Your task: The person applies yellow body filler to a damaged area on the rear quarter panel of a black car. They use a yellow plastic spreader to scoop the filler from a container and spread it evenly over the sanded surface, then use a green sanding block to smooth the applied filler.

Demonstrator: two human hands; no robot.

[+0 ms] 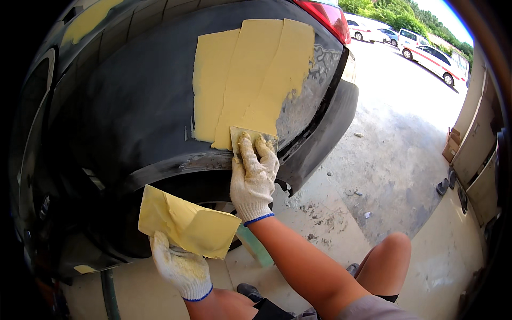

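Spreader (pixel 235 141) at 6 o'clock of yellow filler patch (pixel 245 80) on dark car panel (pixel 133 96); R hand (pixel 254 173) grip holds it, flat-fingered. L hand (pixel 181 269) grip holds filler-loaded board (pixel 186 220), approx 8 o'clock from R. Risks, prob.: uneven finger pressure ridging patch; too much board tilt, filler slumping onto floor (pixel 384 160).

Matt yellow body filler (pixel 250 80) on a dull, sanded-looking dark quarter panel (pixel 133 101).
The filler lies smooth with thin ridges, ragged beside a scuffed, patchy grey area (pixel 298 114); the paste on the palette sheet (pixel 152 210) has a creamy, soft sheen. The left glove (pixel 182 269) and right glove (pixel 254 180) are coarse white knitted cloth, smeared yellow. The tail light (pixel 332 20) is glossy red plastic; the bumper (pixel 325 136) looks matt.
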